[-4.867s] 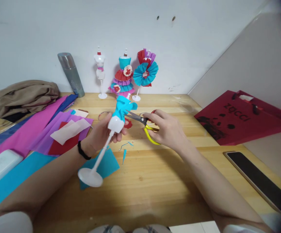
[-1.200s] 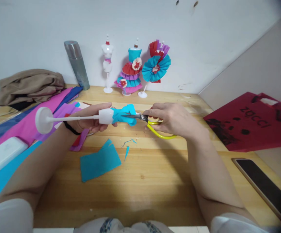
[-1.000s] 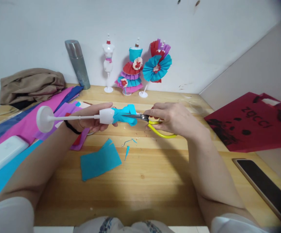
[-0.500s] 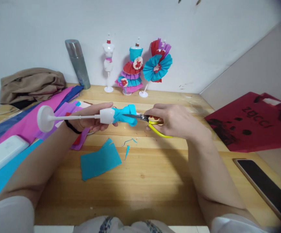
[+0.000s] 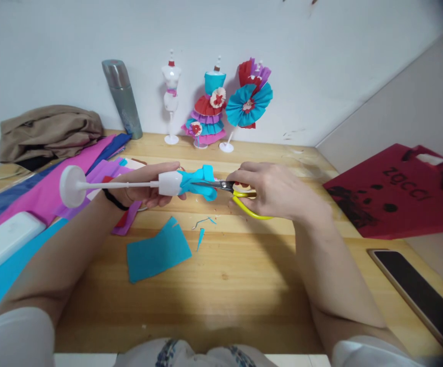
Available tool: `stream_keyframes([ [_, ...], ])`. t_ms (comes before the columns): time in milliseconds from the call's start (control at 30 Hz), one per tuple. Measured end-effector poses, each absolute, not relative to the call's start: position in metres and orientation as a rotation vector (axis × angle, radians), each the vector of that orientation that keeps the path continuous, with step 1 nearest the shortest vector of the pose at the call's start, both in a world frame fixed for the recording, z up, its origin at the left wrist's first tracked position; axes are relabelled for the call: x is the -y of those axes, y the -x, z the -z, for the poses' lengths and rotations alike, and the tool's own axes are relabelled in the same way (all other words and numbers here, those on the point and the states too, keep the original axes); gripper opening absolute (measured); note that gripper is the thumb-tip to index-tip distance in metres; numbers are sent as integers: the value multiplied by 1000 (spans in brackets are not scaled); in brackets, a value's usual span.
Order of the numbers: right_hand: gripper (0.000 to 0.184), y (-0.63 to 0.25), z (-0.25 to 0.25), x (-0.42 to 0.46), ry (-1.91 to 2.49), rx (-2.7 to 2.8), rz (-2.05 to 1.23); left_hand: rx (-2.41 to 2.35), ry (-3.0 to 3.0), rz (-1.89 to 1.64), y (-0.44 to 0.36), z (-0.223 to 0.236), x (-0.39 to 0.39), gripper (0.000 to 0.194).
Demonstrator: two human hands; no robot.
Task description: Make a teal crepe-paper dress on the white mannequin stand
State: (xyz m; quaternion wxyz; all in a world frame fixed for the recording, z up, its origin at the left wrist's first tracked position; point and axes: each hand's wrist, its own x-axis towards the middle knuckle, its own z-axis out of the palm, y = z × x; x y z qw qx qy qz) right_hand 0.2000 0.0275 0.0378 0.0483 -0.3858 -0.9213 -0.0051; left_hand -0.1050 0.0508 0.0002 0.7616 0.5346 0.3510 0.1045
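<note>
My left hand (image 5: 156,183) is closed around a small white dress-form mannequin (image 5: 170,183), held sideways with its round base toward the left. Blue crepe paper (image 5: 208,176) wraps the mannequin's upper body. In my right hand (image 5: 270,188) is a pair of scissors (image 5: 250,206) with yellow handles and dark blades. The blades point left and lie against the blue paper wrap; how far apart they are is hard to see. Below, on the wooden table (image 5: 236,306), lie a cut blue paper piece (image 5: 158,251) and a thin blue scrap (image 5: 200,238).
Along the wall stand a grey flask (image 5: 122,99), a bare mannequin (image 5: 171,97) and two paper-dressed ones (image 5: 208,109) (image 5: 249,104). Colored paper sheets (image 5: 37,196), a white box-like object (image 5: 10,244) and brown cloth (image 5: 51,135) occupy the left. A red bag (image 5: 397,193) and phone (image 5: 412,295) lie right.
The scissors have shifted very slightly at the blue paper wrap, their blades looking a little lower. Both hands keep nearly the same place and hold.
</note>
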Motion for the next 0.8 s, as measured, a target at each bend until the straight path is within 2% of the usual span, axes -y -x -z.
stream_keyframes([
  [800, 26, -198, -38, -28, 1115, 2849, 92, -835, -1189, -215, 101, -3, -49, 73],
])
